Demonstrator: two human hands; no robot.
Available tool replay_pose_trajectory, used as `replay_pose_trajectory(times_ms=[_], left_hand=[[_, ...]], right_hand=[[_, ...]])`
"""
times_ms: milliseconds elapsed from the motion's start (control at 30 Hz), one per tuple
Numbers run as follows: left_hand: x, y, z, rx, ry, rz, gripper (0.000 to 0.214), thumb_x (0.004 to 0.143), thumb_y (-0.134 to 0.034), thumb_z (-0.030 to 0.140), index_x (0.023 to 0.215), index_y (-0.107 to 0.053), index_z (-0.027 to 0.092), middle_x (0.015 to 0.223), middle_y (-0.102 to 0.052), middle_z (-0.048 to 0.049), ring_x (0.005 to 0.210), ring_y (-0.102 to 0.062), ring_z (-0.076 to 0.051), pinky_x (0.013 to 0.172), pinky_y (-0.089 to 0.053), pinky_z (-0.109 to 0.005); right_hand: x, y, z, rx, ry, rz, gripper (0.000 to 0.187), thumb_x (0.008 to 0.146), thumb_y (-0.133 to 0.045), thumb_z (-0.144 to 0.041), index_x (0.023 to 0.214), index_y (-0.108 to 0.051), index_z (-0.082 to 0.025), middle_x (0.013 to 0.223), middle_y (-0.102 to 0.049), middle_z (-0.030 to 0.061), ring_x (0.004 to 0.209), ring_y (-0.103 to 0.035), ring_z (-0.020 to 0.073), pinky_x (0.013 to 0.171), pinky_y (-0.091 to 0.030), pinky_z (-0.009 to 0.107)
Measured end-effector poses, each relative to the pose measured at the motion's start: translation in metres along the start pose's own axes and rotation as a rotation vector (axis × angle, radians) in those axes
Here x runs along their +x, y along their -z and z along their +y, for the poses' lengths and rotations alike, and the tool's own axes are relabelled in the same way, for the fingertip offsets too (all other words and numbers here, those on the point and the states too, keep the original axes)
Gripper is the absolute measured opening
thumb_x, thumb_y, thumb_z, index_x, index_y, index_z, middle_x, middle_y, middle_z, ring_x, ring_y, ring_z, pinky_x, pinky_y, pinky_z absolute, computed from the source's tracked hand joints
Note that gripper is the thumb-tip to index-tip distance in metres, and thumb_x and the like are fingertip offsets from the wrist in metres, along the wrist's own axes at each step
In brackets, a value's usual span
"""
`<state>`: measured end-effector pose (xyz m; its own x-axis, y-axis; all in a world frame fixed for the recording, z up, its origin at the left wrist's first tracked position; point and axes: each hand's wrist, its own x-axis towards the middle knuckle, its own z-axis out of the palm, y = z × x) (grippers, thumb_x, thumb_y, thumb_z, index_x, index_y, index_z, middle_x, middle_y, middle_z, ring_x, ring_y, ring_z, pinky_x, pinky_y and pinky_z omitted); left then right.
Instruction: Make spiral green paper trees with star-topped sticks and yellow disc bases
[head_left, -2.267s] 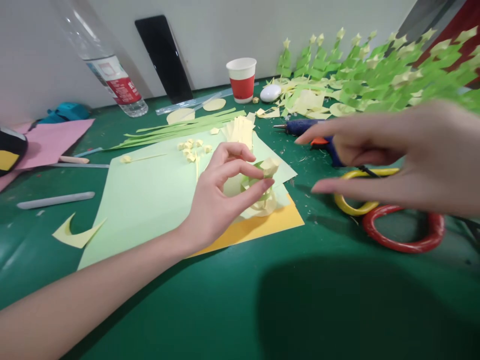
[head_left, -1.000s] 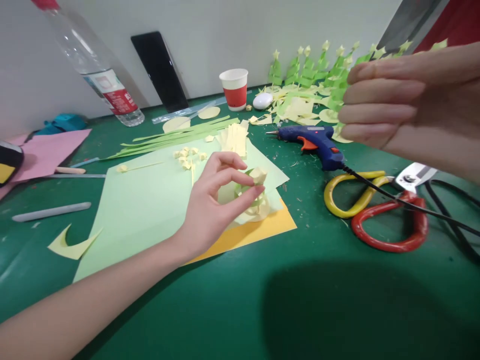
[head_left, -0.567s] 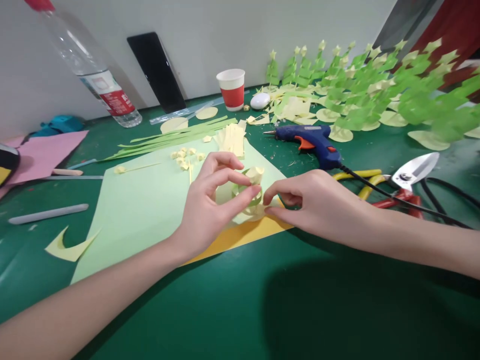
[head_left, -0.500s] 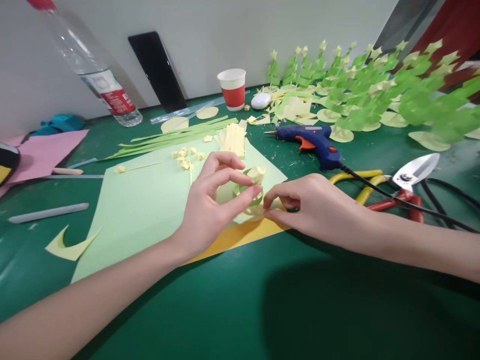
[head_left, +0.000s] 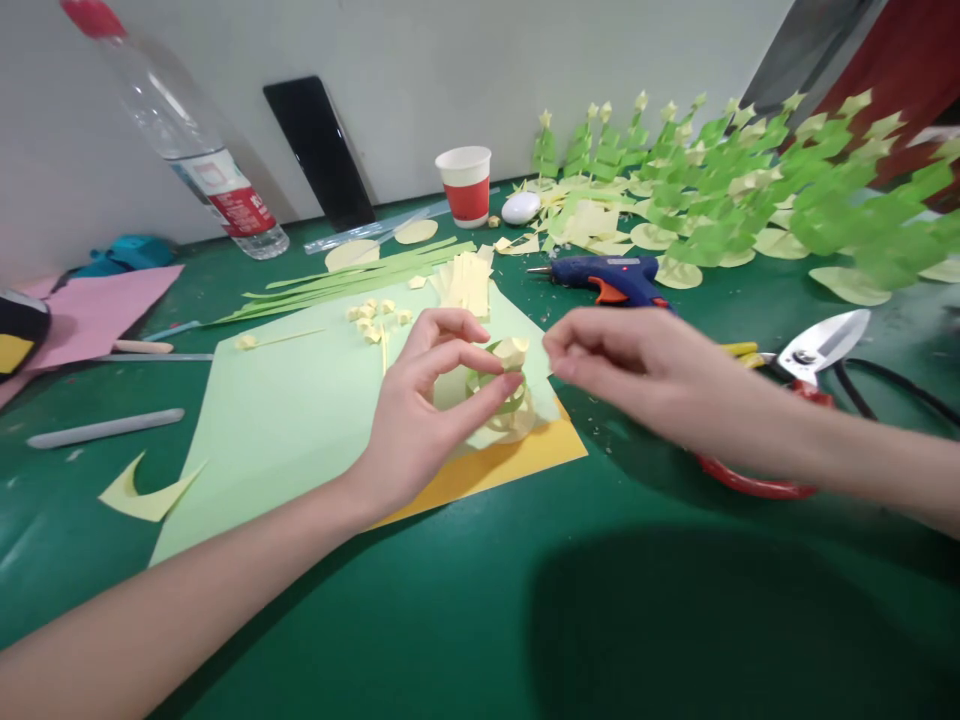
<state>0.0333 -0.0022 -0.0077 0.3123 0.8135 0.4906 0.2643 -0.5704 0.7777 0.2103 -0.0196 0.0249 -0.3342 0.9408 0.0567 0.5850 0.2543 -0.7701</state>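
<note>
My left hand [head_left: 424, 415] pinches a small paper tree [head_left: 495, 382] between thumb and fingers. The tree has curled green strips, a pale yellow star on top and a round pale yellow base. It stands at the right edge of a light green sheet [head_left: 300, 420], over an orange-yellow sheet [head_left: 517, 455]. Just right of the tree, my right hand [head_left: 637, 360] is raised with thumb and fingertips pressed together; what they hold, if anything, is too small to tell. Behind that hand lies a blue hot glue gun [head_left: 611, 272], its handle partly hidden.
Red-handled pruning shears [head_left: 821, 345] lie at the right. Finished paper trees [head_left: 750, 180] crowd the back right. A paper cup [head_left: 466, 190], a plastic bottle [head_left: 217, 190] and a phone [head_left: 322, 150] stand by the wall. Small paper stars [head_left: 367, 320] and green strips [head_left: 345, 275] lie on and behind the sheet.
My right hand has lifted off the tree's base and moved up and right, now covering part of the glue gun. My left hand keeps its hold on the tree.
</note>
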Motion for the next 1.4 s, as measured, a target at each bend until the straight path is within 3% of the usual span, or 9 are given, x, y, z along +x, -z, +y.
replay_pose_trajectory(times_ms=[167, 267, 367, 500, 600, 933, 1133, 1267, 1400], left_hand=[[0.001, 0.0, 0.001, -0.025, 0.009, -0.003, 0.014, 0.073, -0.061, 0.012, 0.064, -0.056, 0.022, 0.087, -0.046, -0.0003, 0.091, -0.048, -0.014, 0.086, -0.04, -0.03], [0.0, 0.0, 0.002, -0.035, 0.012, -0.005, 0.016, 0.073, -0.061, 0.012, 0.062, -0.054, 0.022, 0.087, -0.046, 0.0001, 0.091, -0.048, -0.014, 0.086, -0.039, -0.03], [0.0, 0.0, 0.002, -0.034, 0.017, -0.006, 0.015, 0.073, -0.061, 0.013, 0.063, -0.055, 0.022, 0.088, -0.046, 0.0002, 0.092, -0.047, -0.013, 0.087, -0.039, -0.029], [-0.001, 0.001, 0.001, -0.019, 0.017, -0.008, 0.014, 0.073, -0.062, 0.013, 0.064, -0.056, 0.022, 0.088, -0.046, -0.0001, 0.092, -0.047, -0.013, 0.087, -0.039, -0.029], [-0.001, 0.0, 0.001, -0.017, 0.009, -0.003, 0.014, 0.072, -0.062, 0.013, 0.063, -0.056, 0.022, 0.088, -0.047, -0.0004, 0.093, -0.048, -0.014, 0.088, -0.039, -0.031], [-0.001, 0.0, 0.001, -0.014, 0.002, 0.008, 0.016, 0.072, -0.061, 0.012, 0.061, -0.053, 0.021, 0.088, -0.046, -0.0009, 0.094, -0.049, -0.015, 0.089, -0.04, -0.033], [-0.001, 0.001, 0.001, -0.018, -0.009, 0.007, 0.016, 0.072, -0.062, 0.011, 0.062, -0.055, 0.021, 0.088, -0.046, -0.0003, 0.093, -0.049, -0.014, 0.089, -0.04, -0.032], [-0.001, 0.0, 0.0, -0.015, -0.007, 0.006, 0.014, 0.072, -0.062, 0.013, 0.063, -0.056, 0.022, 0.088, -0.048, -0.0006, 0.093, -0.049, -0.015, 0.089, -0.04, -0.033], [-0.001, 0.0, 0.001, -0.015, 0.008, 0.002, 0.013, 0.073, -0.062, 0.013, 0.064, -0.057, 0.022, 0.088, -0.048, -0.0011, 0.092, -0.049, -0.015, 0.087, -0.041, -0.034]], right_hand=[[0.005, 0.029, -0.008, 0.529, -0.068, 0.043, 0.017, 0.08, -0.044, -0.017, 0.064, -0.047, -0.016, 0.071, -0.047, -0.0004, 0.066, -0.046, 0.0066, 0.058, -0.039, 0.016], [0.006, 0.032, -0.009, 0.712, -0.092, -0.046, 0.019, 0.08, -0.039, -0.014, 0.061, -0.04, -0.017, 0.055, -0.034, -0.0034, 0.048, -0.036, 0.0045, 0.046, -0.035, 0.015], [0.003, 0.024, -0.006, 0.427, -0.05, -0.092, 0.01, 0.077, -0.046, -0.018, 0.067, -0.046, -0.018, 0.047, -0.026, -0.0066, 0.039, -0.02, 0.0044, 0.034, -0.018, 0.016], [-0.003, 0.007, -0.001, -0.22, 0.115, -0.068, 0.003, 0.069, -0.055, -0.019, 0.069, -0.058, -0.017, 0.042, -0.029, -0.0071, 0.037, -0.023, 0.0049, 0.036, -0.019, 0.018], [-0.004, -0.005, 0.001, -0.405, 0.168, -0.056, 0.011, 0.067, -0.057, -0.016, 0.076, -0.065, -0.017, 0.043, -0.034, -0.0067, 0.039, -0.026, 0.0052, 0.04, -0.021, 0.018], [0.0, -0.023, 0.011, -0.406, 0.158, -0.072, 0.013, 0.07, -0.053, -0.01, 0.071, -0.065, -0.016, 0.048, -0.045, -0.0033, 0.045, -0.038, 0.0068, 0.048, -0.026, 0.018], [0.001, -0.017, 0.005, -0.407, 0.114, -0.186, 0.016, 0.074, -0.047, -0.011, 0.058, -0.047, -0.014, 0.047, -0.042, -0.0043, 0.043, -0.034, 0.0055, 0.043, -0.024, 0.018], [0.002, 0.007, 0.0, -0.257, 0.136, 0.023, 0.013, 0.076, -0.047, -0.018, 0.064, -0.051, -0.016, 0.043, -0.032, -0.0067, 0.04, -0.027, 0.0051, 0.039, -0.023, 0.017], [0.005, 0.032, -0.002, -0.031, 0.023, 0.162, 0.014, 0.079, -0.046, -0.02, 0.067, -0.052, -0.017, 0.056, -0.042, -0.0029, 0.048, -0.036, 0.0049, 0.043, -0.028, 0.016]])
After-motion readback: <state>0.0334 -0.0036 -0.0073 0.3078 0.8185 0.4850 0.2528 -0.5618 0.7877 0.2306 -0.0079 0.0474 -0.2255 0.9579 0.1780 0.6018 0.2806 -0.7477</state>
